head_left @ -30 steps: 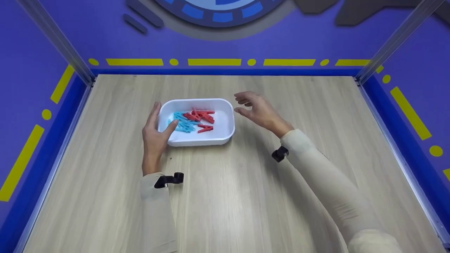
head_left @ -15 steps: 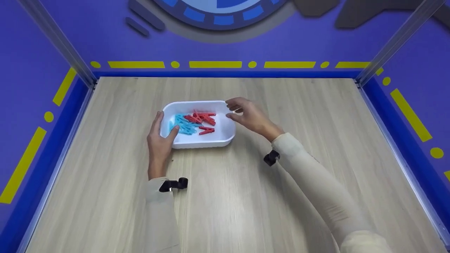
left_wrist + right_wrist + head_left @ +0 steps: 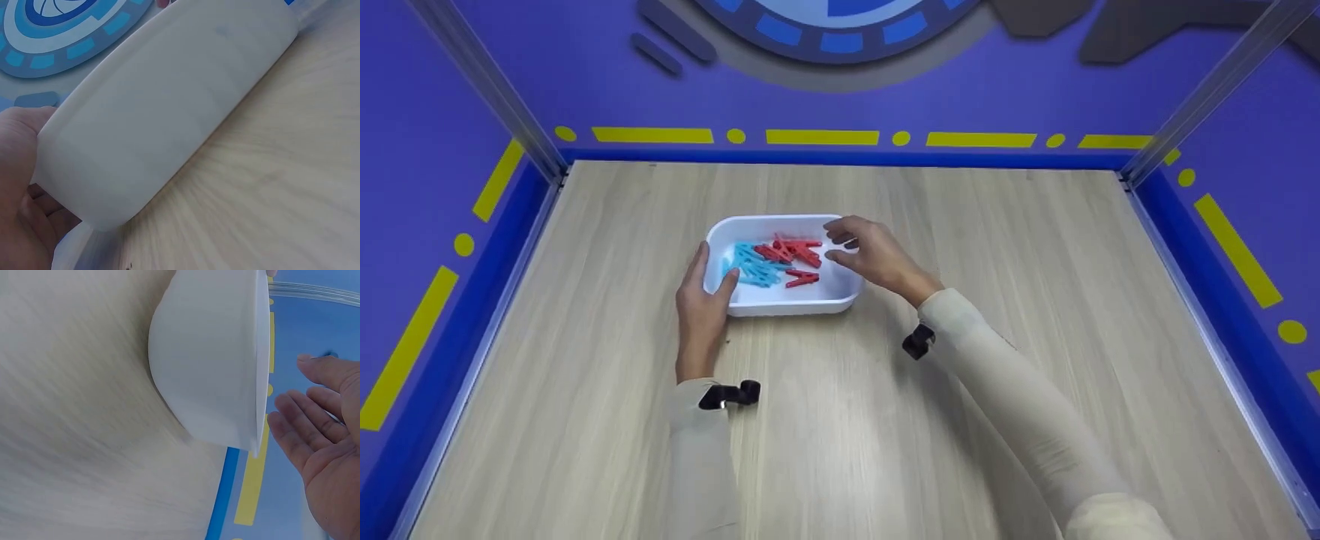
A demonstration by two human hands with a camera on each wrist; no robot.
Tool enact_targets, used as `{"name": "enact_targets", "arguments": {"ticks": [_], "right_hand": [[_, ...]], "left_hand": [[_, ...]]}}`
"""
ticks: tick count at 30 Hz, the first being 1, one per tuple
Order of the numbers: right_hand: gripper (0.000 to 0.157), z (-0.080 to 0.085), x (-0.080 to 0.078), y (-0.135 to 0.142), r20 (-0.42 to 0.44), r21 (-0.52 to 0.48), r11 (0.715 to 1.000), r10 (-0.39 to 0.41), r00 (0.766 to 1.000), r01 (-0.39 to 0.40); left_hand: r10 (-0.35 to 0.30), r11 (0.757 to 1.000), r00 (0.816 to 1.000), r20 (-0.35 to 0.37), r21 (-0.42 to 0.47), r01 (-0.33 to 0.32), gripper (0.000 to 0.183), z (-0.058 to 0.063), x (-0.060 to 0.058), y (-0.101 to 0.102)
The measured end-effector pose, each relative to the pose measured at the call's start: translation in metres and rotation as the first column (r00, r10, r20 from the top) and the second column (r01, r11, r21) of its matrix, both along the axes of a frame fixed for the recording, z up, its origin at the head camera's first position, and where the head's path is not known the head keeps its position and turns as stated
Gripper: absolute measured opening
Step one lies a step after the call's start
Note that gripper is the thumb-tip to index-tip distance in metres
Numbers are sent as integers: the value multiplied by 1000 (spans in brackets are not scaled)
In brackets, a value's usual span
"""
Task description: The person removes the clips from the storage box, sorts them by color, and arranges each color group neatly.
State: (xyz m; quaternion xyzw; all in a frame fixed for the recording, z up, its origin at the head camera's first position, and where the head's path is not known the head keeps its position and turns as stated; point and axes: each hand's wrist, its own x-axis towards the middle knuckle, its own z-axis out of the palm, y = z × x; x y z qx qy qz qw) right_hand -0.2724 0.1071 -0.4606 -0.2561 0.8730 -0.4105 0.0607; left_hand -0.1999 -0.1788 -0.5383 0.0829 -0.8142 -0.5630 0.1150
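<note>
A white plastic tray (image 3: pixel 840 289) stands on the table, with blue clothespins (image 3: pixel 756 274) on its left side and red clothespins (image 3: pixel 802 279) toward the middle. My left hand (image 3: pixel 702 311) grips the tray's left end, thumb over the rim and fingers along the outer wall. In the left wrist view that hand (image 3: pixel 19 169) wraps the tray's corner. Above the tray's right rim hovers my right hand (image 3: pixel 877 255), fingers apart and bent loosely, fingertips near the red clothespins. The right wrist view shows the same hand (image 3: pixel 332 444) with nothing between thumb and fingers.
The wooden table (image 3: pixel 825 435) extends around the tray on all sides. Purple-blue panels (image 3: pixel 840 105) with yellow marks wall in its back and sides. Metal posts (image 3: pixel 1207 90) rise at the back corners. Black wrist cameras (image 3: pixel 731 394) sit on both sleeves.
My right hand has moved left, from beside the tray to over its right rim. The left hand keeps its hold; tray and clothespins stay much the same, with a slight view shift.
</note>
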Motion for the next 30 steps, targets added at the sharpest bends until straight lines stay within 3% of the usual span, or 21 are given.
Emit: {"name": "enact_targets", "arguments": {"ticks": [14, 18, 30], "right_hand": [[43, -14, -4, -25, 53, 46, 999, 11, 999, -14], [42, -17, -6, -29, 68, 53, 999, -4, 998, 1], [37, -24, -14, -47, 15, 163, 986, -21, 1000, 18]], "left_hand": [[8, 1000, 1000, 11, 3, -8, 74, -1, 2, -1], [6, 1000, 1000, -14, 0, -6, 74, -2, 1, -1], [11, 1000, 1000, -10, 4, -11, 74, -2, 0, 0]]}}
